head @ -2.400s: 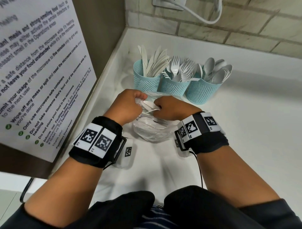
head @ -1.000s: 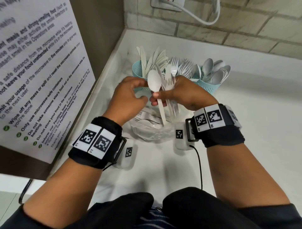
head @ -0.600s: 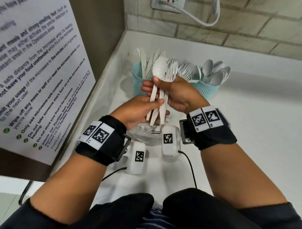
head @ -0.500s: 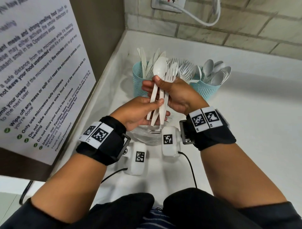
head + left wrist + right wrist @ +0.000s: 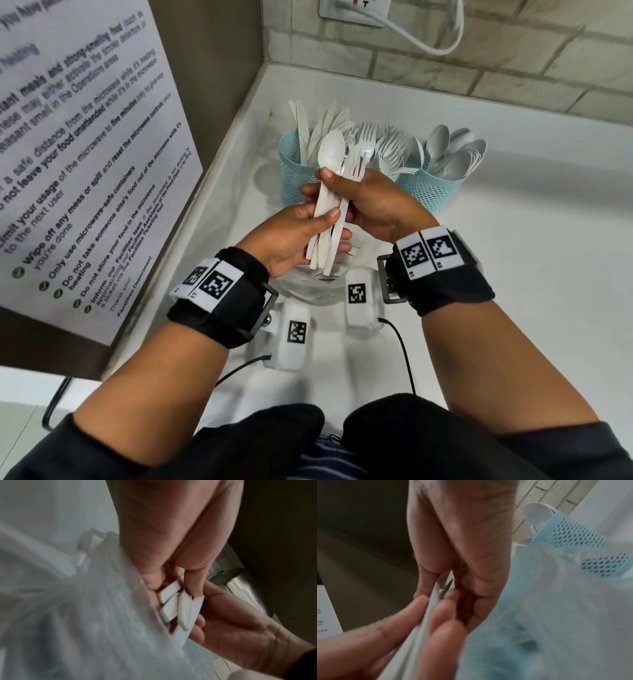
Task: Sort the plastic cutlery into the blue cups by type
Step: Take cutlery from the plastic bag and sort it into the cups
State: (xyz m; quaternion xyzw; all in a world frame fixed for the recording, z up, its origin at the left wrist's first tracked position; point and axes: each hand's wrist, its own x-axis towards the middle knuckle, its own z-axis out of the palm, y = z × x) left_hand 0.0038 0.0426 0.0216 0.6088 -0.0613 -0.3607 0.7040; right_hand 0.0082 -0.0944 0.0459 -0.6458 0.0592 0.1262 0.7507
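cutlery bundle (image 5: 330,209) upright; heads up

Head looks down; wrist cameras close, sharing the cutlery bundle (image 5: 330,219).

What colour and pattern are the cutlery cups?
Light blue cups, with a fine mesh of holes in the walls. The mesh shows best in the right wrist view.

A black fabric wrist strap (image 5: 222,305) with white square-code tags is worn on the left forearm, another (image 5: 442,274) on the right. A white camera unit (image 5: 291,339) with a black cable is hung beneath each. Dark sleeves (image 5: 534,455) are pushed back.
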